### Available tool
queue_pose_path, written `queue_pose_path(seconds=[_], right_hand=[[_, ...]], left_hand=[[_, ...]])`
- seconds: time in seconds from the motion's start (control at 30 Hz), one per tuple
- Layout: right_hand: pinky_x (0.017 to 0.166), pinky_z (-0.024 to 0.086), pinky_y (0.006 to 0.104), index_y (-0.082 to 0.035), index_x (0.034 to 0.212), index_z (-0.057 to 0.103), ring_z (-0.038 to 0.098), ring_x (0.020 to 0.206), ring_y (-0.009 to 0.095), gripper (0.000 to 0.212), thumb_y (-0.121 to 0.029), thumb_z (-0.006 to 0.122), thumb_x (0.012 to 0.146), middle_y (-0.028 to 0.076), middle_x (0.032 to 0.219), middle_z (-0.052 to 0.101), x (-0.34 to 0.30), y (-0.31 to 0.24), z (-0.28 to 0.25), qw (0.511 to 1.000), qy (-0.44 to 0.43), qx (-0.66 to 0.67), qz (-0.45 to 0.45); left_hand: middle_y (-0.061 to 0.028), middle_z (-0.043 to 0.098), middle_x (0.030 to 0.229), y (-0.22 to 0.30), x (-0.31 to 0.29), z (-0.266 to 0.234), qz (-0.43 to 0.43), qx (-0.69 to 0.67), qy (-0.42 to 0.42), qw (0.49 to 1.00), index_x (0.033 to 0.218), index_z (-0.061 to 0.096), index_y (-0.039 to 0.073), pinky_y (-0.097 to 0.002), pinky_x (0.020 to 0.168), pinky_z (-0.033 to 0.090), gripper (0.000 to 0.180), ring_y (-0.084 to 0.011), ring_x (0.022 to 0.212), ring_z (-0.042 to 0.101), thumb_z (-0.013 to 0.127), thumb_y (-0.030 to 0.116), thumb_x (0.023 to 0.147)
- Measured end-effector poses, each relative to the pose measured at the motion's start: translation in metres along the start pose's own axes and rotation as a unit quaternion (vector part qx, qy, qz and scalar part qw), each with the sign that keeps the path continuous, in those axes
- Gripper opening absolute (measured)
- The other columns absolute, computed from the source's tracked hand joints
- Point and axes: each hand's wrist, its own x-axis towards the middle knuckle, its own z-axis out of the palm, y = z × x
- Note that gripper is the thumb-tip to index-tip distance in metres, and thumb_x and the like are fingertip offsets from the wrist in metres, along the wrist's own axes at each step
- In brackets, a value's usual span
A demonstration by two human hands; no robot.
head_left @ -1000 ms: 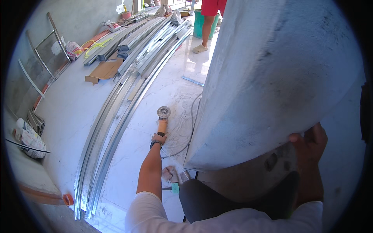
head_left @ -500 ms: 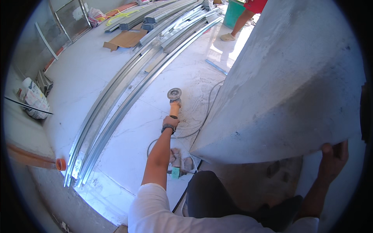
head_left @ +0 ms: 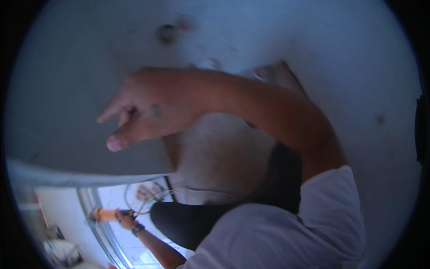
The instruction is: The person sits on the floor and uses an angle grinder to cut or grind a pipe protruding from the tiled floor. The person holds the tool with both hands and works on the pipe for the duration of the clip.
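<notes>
At the lower left, my left hand (head_left: pixel 126 219) is closed round the rear grip of an angle grinder (head_left: pixel 107 214) with an orange-yellow body. A dark watch (head_left: pixel 137 229) sits on that wrist. The grinder's disc end is blurred. My right hand (head_left: pixel 154 105) reaches across the middle of the view, slightly smeared by motion. Its thumb and index finger are apart and point left, the other fingers partly curled, with nothing seen between them. Behind it is a grey plastered wall (head_left: pixel 80 112); whether the fingers touch it I cannot tell.
Long metal profiles (head_left: pixel 85 199) lie on the white floor beyond the grinder. Broken pieces (head_left: pixel 148 192) and a looped cord (head_left: pixel 127 193) are near my dark-clad knee (head_left: pixel 179 222). A white sack (head_left: pixel 62 252) stands at the lower left.
My view has swung right toward the wall. My right hand has left the wall's lower edge and moved up across in front of me. The grinder remains in my left hand.
</notes>
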Motion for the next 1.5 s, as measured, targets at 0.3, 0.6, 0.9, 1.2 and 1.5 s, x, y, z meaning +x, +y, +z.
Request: queue_pose_path(seconds=[0.3,0.6,0.9,1.2,1.5], right_hand=[[0.098,0.053,0.0484,-0.011,0.136,0.064,0.068,0.113,0.035,0.056,-0.035,0.073,0.086,0.019,0.12,0.071,-0.52,0.212,-0.032,0.713,-0.001,-0.343,0.611],[0.088,0.058,0.0441,-0.011,0.106,0.079,0.073,0.103,0.034,0.046,-0.031,0.088,0.066,0.014,0.107,0.077,-0.867,0.109,0.182,0.466,-0.15,-0.03,0.872],[0.086,0.055,0.0518,-0.003,0.09,0.076,0.07,0.092,0.043,0.024,-0.022,0.072,0.076,0.024,0.095,0.073,-0.935,0.091,0.203,0.553,-0.118,-0.125,0.815],[0.087,0.056,0.0506,0.001,0.085,0.074,0.07,0.095,0.045,0.026,-0.025,0.071,0.082,0.027,0.095,0.072,-1.039,0.116,0.149,0.478,-0.109,-0.204,0.847],[0.08,0.056,0.0448,-0.004,0.063,0.073,0.072,0.067,0.034,0.048,-0.041,0.071,0.093,0.016,0.062,0.069,-0.81,0.299,-0.024,0.61,-0.382,-0.079,0.69]], left_hand=[[-0.0129,0.067,0.12,0.061,-0.093,-0.002,0.096,-0.103,0.062,0.988,0.127,0.067,0.003,-0.0426,0.091,0.058,0.044,-0.0303,0.099,0.069,0.073,0.028,0.092],[-0.0147,0.069,0.114,0.022,-0.16,0.056,0.067,-0.065,0.048,0.994,0.122,0.067,0.002,-0.0452,0.092,0.058,0.039,-0.031,0.1,0.07,0.071,0.028,0.093],[-0.0165,0.072,0.108,0.037,-0.134,0.007,-0.052,-0.235,0.026,0.97,0.116,0.067,0.001,-0.0477,0.093,0.058,0.034,-0.0317,0.101,0.07,0.069,0.028,0.094],[-0.0172,0.072,0.101,0.073,-0.183,-0.017,-0.088,-0.323,-0.045,0.941,0.112,0.067,-0.002,-0.046,0.09,0.058,0.032,-0.0304,0.093,0.07,0.075,0.022,0.092],[-0.0206,0.066,0.115,0.132,-0.332,0.021,-0.146,-0.455,-0.093,0.874,0.121,0.061,-0.008,-0.0493,0.103,0.052,0.037,-0.0322,0.109,0.063,0.076,0.008,0.09]])
